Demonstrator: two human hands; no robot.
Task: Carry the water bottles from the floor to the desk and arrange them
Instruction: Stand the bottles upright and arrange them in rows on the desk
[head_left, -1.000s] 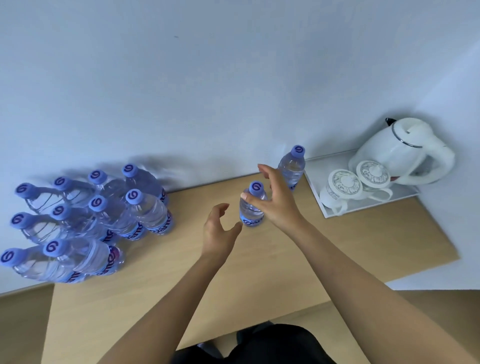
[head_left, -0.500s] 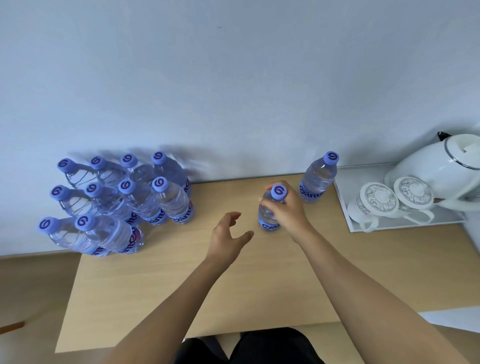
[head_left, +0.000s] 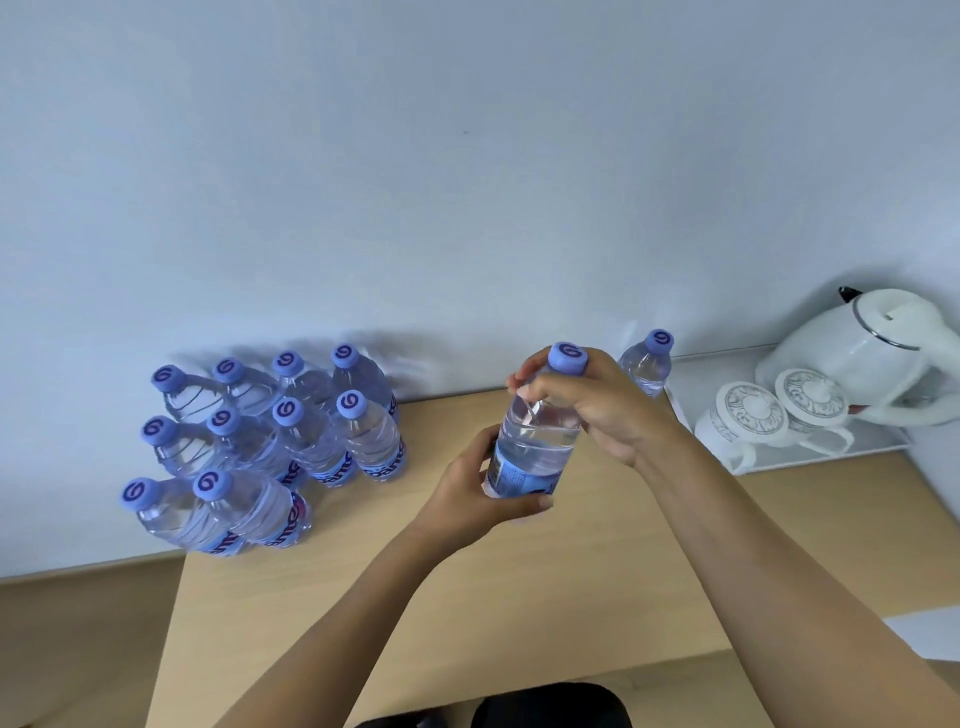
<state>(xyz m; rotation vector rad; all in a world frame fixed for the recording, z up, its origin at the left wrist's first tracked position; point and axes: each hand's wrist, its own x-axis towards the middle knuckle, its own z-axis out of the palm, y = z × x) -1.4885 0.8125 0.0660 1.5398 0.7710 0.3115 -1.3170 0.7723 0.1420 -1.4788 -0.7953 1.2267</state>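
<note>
A clear water bottle (head_left: 540, 441) with a purple cap is held above the wooden desk (head_left: 519, 597), a little tilted. My right hand (head_left: 597, 405) grips its neck and shoulder just under the cap. My left hand (head_left: 478, 493) grips its lower part around the blue label. Several identical bottles (head_left: 270, 447) stand packed together at the desk's back left corner against the wall. One more bottle (head_left: 647, 364) stands alone at the back, partly hidden behind my right hand.
A white tray (head_left: 810, 457) at the desk's back right carries a white kettle (head_left: 862, 353) and two upturned patterned cups (head_left: 748, 415). The wall rises directly behind the desk. Wooden floor shows to the left and below the desk's front edge.
The bottle has been lifted off the desk towards me. My left hand, earlier free beside it, has closed around its lower part. My right hand stays at its top.
</note>
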